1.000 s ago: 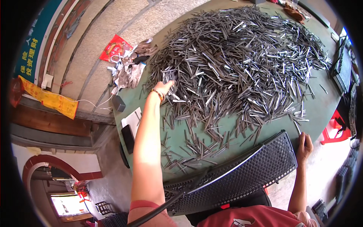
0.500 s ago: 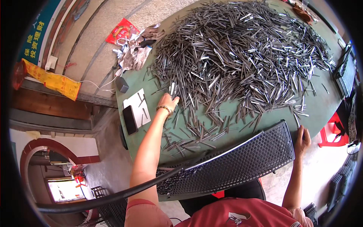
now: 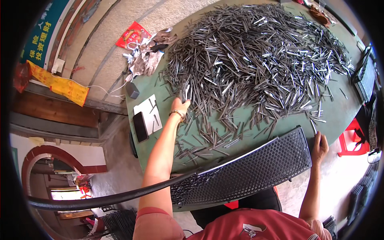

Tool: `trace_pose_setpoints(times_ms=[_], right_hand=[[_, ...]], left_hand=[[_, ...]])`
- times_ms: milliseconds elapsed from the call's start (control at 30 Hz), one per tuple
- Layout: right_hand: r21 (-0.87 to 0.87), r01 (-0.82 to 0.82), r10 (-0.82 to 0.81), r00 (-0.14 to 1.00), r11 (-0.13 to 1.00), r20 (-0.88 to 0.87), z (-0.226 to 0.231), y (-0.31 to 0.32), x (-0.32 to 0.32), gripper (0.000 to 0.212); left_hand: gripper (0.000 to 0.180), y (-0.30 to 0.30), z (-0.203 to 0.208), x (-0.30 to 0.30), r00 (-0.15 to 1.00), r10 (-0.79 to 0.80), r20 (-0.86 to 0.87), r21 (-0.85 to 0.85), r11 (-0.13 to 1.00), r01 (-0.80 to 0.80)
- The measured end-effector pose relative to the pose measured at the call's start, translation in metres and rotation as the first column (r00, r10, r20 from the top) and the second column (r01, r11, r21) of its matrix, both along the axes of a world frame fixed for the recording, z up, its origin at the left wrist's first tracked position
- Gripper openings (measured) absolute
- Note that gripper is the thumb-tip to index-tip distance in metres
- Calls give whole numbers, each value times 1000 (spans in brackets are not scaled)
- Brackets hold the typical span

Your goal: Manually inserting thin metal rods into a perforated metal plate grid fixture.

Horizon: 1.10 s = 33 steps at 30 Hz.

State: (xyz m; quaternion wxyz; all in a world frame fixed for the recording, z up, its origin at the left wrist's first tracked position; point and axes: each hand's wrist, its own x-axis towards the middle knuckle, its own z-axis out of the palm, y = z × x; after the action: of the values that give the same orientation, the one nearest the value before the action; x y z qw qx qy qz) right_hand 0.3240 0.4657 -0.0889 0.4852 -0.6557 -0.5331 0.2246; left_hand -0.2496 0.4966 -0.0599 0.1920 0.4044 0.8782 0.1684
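Note:
My left hand, with a bracelet at the wrist, reaches to the left edge of a big pile of thin dark strips. Its fingers are closed on a small bundle of these strips, which point away from me. Beyond the right end of a long black perforated panel, my right hand pinches a single strip by its near end. The panel stands tilted along the near edge of the table; dark strips or their ends crowd its left part.
A phone lies beside a white sheet with a few strips on it. Work gloves and a red packet lie farther left. A black curved bar crosses before my left arm. Green tabletop shows around the pile.
My left hand stays at the pile's left edge, its bundle tilting slightly. The view has shifted a little, and the curved bar sits somewhat higher at left. My right hand has barely moved.

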Motion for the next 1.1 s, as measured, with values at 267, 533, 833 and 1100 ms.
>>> trace_pose_setpoints(times_ms=[267,533,833,1100], right_hand=[[15,0,0,1000,1000,-31,-7,0,3,24],[-21,-15,13,997,1000,-74,-18,1,9,23],[-27,11,-11,1000,1000,-23,-21,0,11,23],[-28,-20,18,997,999,-76,-20,1,12,24]], left_hand=[[17,-39,12,8,392,-91,916,338,701,-628],[15,-35,-3,-4,493,-212,844,520,549,-654],[16,-25,-25,10,871,-76,485,734,577,-358],[24,-27,7,15,871,-118,478,634,732,-249]])
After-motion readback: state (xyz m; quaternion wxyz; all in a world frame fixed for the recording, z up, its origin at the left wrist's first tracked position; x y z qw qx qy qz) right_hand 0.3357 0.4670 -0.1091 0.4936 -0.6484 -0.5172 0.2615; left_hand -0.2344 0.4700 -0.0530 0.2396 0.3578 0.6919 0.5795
